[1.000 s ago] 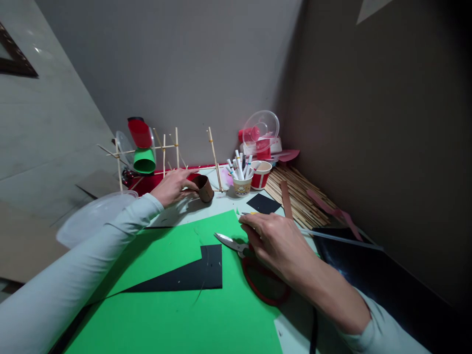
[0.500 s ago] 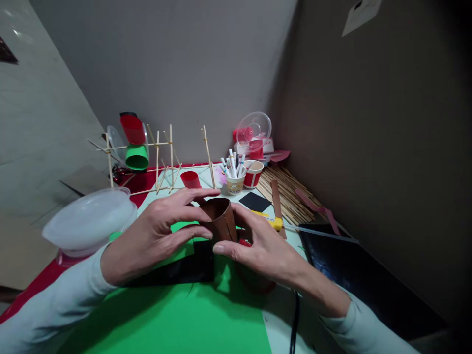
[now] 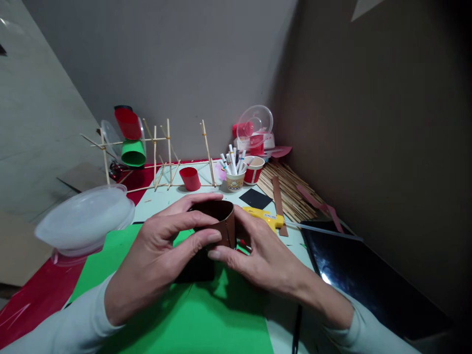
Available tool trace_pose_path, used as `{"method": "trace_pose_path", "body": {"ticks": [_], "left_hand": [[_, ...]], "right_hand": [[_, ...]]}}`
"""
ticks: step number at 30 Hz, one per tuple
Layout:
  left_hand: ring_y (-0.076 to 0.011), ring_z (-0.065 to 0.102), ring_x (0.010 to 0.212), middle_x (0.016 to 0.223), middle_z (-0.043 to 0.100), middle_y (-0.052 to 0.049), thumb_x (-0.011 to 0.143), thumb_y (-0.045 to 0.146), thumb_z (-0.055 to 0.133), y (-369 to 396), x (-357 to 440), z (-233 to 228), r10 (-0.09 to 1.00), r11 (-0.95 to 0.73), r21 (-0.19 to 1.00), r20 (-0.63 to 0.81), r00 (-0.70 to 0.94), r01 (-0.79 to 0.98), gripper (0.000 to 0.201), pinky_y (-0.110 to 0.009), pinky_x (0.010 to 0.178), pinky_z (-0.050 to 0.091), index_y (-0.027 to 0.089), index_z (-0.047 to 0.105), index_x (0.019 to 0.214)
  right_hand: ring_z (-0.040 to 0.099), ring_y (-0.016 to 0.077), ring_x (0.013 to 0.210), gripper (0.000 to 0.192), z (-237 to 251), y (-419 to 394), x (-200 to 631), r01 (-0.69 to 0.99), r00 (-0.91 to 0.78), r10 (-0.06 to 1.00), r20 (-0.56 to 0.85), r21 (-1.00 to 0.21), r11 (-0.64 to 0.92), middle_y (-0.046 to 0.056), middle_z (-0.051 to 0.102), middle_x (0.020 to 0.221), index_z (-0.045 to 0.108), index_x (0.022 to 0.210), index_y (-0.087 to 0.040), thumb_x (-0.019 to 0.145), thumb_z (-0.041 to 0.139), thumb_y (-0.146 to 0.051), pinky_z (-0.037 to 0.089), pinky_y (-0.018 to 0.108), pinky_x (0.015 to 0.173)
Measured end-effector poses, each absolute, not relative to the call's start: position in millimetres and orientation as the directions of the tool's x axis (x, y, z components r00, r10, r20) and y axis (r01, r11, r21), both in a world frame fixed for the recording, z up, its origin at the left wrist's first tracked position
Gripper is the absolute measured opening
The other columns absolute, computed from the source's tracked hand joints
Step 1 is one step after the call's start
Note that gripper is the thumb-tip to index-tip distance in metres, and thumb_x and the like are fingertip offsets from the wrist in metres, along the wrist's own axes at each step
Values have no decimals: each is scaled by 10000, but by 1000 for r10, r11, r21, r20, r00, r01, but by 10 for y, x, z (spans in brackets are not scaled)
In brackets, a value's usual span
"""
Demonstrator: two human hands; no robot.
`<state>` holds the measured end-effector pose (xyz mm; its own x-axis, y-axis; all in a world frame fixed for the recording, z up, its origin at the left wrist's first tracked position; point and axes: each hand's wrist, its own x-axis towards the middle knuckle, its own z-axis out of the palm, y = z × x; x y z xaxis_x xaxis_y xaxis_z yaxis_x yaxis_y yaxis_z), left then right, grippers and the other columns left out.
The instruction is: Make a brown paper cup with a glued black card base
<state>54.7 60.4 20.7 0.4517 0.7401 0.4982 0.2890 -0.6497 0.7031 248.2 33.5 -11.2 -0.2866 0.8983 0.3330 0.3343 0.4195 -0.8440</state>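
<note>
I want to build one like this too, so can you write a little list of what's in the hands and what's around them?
left hand: grips the brown paper cup from the left
right hand: grips the same cup from the right
under the hands: green paper sheet, a black piece on it
beside the right hand: yellow glue gun
behind: small red cup, stick frame, cup of markers
left side: clear plastic lid

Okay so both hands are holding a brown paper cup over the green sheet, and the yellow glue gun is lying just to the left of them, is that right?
Not quite. In the head view the yellow glue gun lies to the right of the hands, not the left. The rest holds: left hand and right hand both hold the brown paper cup over the green sheet.
</note>
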Motion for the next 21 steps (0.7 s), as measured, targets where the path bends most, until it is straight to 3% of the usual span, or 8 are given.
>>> {"method": "trace_pose_path", "body": {"ticks": [4,7,15,21], "left_hand": [[-241,700,1163,1259,746,11,841,295,751,599,565,204,781,-588,763,448,435,270,96,-319,1003,578,347,831,836],[-232,710,1127,1224,753,5,837,282,748,598,583,218,783,-578,775,438,442,256,116,-299,973,588,356,836,825],[-270,671,1239,1329,720,6,815,332,763,607,572,215,778,-596,750,451,438,286,64,-372,1084,530,343,816,848],[-261,618,1315,1323,724,5,840,282,736,546,615,221,741,-661,686,529,414,305,87,-340,1046,550,314,786,775]], "right_hand": [[595,175,858,344,-123,342,2488,362,-315,880,356,-812,458,14,696,1030,606,1183,-199,883,738,-306,437,283,727],[594,185,869,362,-128,347,2491,358,-350,865,360,-802,479,29,689,1067,586,1221,-209,899,716,-315,431,287,721],[556,157,783,297,-124,341,2508,398,-326,878,350,-791,464,-17,655,951,604,1142,-232,893,729,-333,393,265,674],[529,130,725,212,-121,332,2483,407,-356,862,361,-770,491,-34,643,911,585,989,-222,879,739,-316,374,246,635]]}}
